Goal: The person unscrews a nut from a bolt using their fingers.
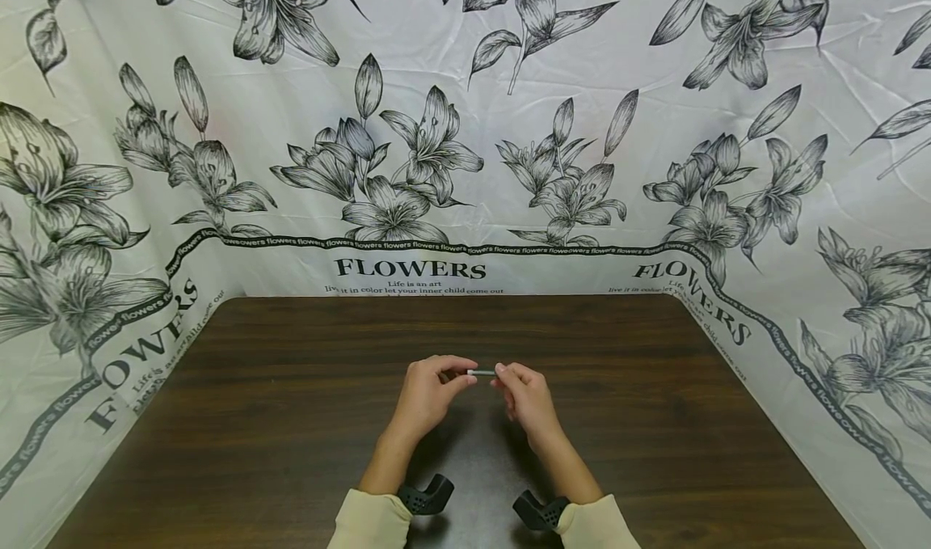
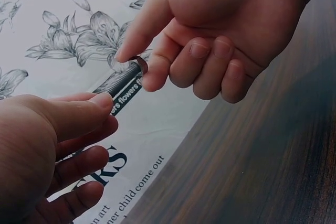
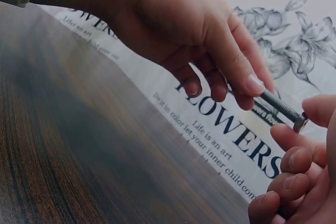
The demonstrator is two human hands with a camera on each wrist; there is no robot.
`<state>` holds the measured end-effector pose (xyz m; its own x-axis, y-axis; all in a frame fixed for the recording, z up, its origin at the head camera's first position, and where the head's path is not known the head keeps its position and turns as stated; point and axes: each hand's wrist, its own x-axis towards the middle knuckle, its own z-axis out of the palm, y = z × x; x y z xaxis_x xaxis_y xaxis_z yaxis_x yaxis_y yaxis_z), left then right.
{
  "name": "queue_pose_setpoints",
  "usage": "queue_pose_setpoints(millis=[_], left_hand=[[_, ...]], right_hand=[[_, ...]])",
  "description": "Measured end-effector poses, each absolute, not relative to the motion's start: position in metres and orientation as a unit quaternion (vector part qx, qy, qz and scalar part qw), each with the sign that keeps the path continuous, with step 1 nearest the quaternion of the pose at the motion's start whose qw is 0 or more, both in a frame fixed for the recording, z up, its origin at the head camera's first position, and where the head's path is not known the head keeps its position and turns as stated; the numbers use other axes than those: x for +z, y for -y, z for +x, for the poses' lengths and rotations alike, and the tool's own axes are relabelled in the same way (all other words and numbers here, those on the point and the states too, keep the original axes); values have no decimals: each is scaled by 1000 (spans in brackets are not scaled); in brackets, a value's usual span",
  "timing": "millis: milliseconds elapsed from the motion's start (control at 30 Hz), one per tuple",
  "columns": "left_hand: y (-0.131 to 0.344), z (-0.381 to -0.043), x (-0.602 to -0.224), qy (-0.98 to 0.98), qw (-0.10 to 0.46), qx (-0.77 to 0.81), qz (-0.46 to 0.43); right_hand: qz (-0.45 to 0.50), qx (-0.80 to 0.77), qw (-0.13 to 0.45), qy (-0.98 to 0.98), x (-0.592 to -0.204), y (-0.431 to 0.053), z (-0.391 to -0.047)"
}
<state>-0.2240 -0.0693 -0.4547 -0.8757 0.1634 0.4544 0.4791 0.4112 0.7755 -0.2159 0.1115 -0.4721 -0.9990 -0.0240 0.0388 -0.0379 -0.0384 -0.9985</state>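
Observation:
Between my two hands is a threaded metal bolt (image 1: 483, 373), dark grey, held above the table. My left hand (image 1: 425, 395) pinches one end of its shaft between thumb and index finger. At the other end sits a wider hexagonal piece, seen in the right wrist view on the bolt (image 3: 282, 106). The thumb and index finger of my right hand (image 1: 529, 399) are pinched around that wider end. In the left wrist view the ridged shaft of the bolt (image 2: 124, 82) shows between both sets of fingertips. The right hand's other fingers (image 2: 202, 72) are curled in toward the palm.
Below the hands lies a dark wood-grain table (image 1: 291, 420). A white cloth (image 1: 494, 169) printed with flowers and lettering hangs along its back and sides. Black wrist mounts (image 1: 427, 495) and pale sleeves (image 1: 372, 521) show on both forearms.

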Motion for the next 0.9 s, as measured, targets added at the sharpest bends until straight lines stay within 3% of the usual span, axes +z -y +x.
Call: queue_pose_setpoints(millis=[300, 500, 900], left_hand=[[70, -225, -454, 827, 156, -506, -187], [71, -225, -454, 832, 154, -501, -183], [72, -226, -456, 830, 154, -504, -182]], right_hand=[[36, 740, -7, 672, -467, -113, -216], [64, 733, -19, 677, -444, -113, -203], [87, 741, 10, 665, -441, -110, -200]])
